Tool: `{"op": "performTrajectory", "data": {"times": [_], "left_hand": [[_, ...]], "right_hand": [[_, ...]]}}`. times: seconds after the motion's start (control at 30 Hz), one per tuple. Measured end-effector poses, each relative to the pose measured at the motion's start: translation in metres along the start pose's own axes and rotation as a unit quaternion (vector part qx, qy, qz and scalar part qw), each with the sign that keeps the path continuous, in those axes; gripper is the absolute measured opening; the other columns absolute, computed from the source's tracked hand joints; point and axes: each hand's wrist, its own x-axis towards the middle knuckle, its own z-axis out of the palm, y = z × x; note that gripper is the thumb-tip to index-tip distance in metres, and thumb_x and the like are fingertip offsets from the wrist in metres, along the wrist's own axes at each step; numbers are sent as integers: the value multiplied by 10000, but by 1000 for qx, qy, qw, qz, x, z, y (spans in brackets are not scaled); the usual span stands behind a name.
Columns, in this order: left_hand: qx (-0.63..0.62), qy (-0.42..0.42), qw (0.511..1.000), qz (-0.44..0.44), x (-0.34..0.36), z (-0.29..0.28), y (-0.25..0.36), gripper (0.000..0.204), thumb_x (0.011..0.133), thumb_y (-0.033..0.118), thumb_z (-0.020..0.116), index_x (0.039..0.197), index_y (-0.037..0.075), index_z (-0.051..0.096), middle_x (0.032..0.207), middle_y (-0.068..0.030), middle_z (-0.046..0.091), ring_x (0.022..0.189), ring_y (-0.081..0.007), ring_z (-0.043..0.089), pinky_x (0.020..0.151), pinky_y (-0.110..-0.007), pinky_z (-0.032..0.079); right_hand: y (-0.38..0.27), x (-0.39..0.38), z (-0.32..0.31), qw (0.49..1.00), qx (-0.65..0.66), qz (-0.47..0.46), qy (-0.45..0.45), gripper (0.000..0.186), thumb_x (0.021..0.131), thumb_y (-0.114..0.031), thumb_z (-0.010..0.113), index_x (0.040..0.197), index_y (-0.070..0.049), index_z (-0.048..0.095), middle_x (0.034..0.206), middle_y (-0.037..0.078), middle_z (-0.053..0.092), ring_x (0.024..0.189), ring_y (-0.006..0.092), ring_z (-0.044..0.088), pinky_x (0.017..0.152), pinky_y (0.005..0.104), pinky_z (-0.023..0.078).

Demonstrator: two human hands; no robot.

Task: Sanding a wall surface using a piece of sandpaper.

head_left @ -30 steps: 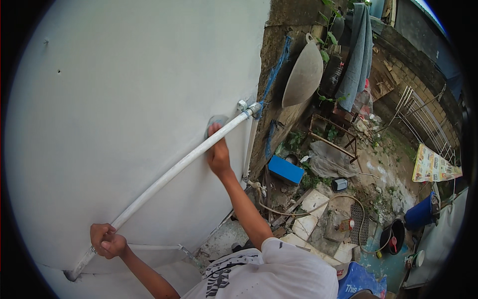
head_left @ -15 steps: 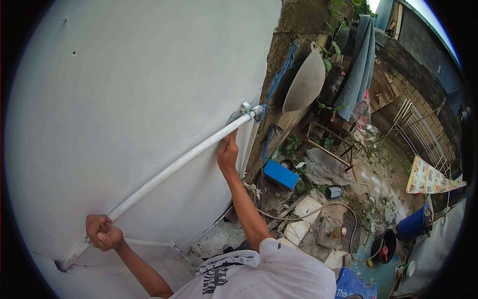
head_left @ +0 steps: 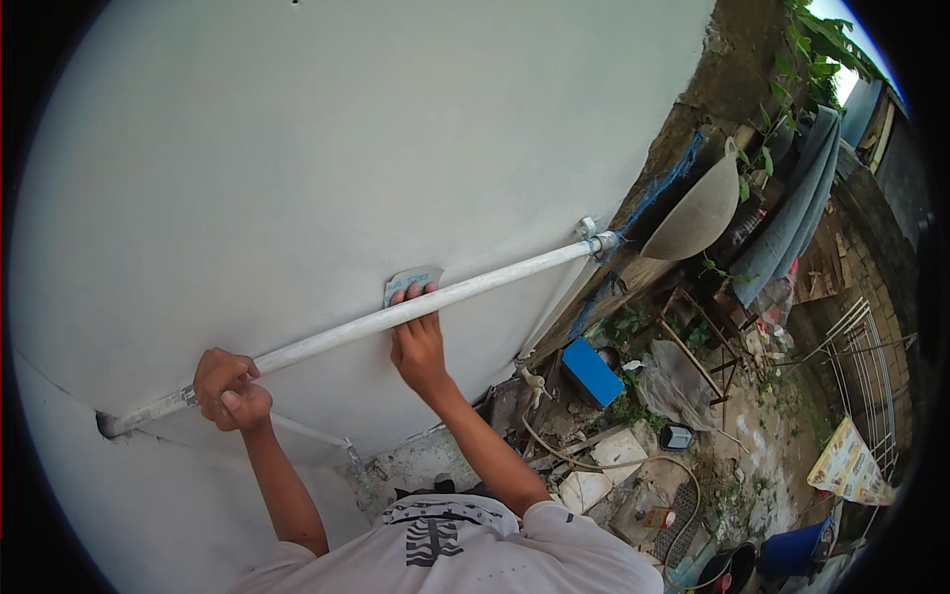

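Pale wall fills the left, and the pipe slants along it, rising rightward. The left hand is closed round its lower part; the right hand reaches behind it from below, holding the sheet just above.

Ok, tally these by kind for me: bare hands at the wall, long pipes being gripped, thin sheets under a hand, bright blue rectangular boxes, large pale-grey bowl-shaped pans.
Bare hands, left hand and right hand: 2
Long white round pipe: 1
Thin grey sheet: 1
Bright blue rectangular box: 1
Large pale-grey bowl-shaped pan: 1
Total: 6
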Motion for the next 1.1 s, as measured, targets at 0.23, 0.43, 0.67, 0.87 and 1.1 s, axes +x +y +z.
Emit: {"op": "performTrajectory", "data": {"times": [0.23, 0.43, 0.67, 0.87, 1.1], "left_hand": [[8, -17, 1000, 14, 3, -1, 0, 329, 987, 221, 354, 843, 37, 585, 467, -42, 464, 401, -130, 377, 383, -263, 261], [-12, -10, 1000, -23, -5, -5, -5, 323, 949, 251, 388, 870, 22, 602, 542, -73, 483, 454, -138, 390, 402, -255, 274], [-9, -16, 999, -26, -5, -7, -3, 322, 956, 251, 389, 879, 22, 601, 542, -71, 483, 461, -138, 396, 411, -258, 281], [17, -20, 1000, 5, 4, 1, 1, 330, 983, 222, 350, 851, 44, 593, 471, -41, 469, 401, -125, 366, 381, -257, 262], [17, -20, 1000, -5, 0, 3, -1, 342, 991, 245, 354, 856, 48, 599, 475, -39, 463, 406, -124, 367, 394, -261, 254]], "right_hand": [[-13, 3, -3, 999, 23, 38, 10, 466, 937, 26, 473, 1401, 55, 501, 1457, 242, 482, 1442, 441, 312, 1183, 618, 154], [8, 2, -13, 996, -40, 79, 14, 519, 920, 33, 495, 1437, 56, 452, 1464, 235, 475, 1463, 450, 258, 1176, 650, 52], [5, -3, -13, 980, -191, 39, -27, 525, 969, -54, 478, 1480, 38, 395, 1555, 226, 355, 1493, 454, 148, 1164, 665, -6], [-24, 3, 6, 991, 4, 137, 5, 534, 949, -57, 513, 1472, 9, 427, 1558, 263, 319, 1471, 515, 135, 1126, 712, -13], [-14, -22, 8, 991, -49, 123, -25, 494, 948, -45, 502, 1442, -71, 507, 1572, 299, 255, 1455, 579, -53, 1121, 704, -86]]}}
